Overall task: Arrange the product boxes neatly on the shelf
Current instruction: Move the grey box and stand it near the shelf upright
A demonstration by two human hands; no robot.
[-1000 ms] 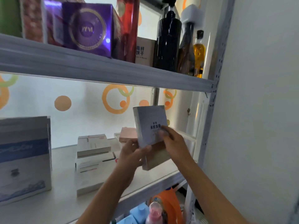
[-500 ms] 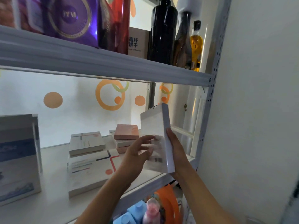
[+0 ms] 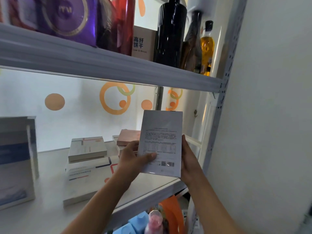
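White box [image 3: 161,142], printed back facing out with a barcode and small unreadable text, is held upright above the shelf [image 3: 152,184] edge: left hand [image 3: 133,159] thumb across its face, right hand [image 3: 188,159] wrapping its right edge. Brown carton [image 3: 143,42] above reads "高纤饼干".

The white shelf [image 3: 50,208] carries a tall blue-and-white box [image 3: 16,159] standing at the left, a wide flat box [image 3: 84,181] lying in the middle with a smaller box [image 3: 87,147] stacked on it, and a pink box [image 3: 129,137] topping a stack behind.
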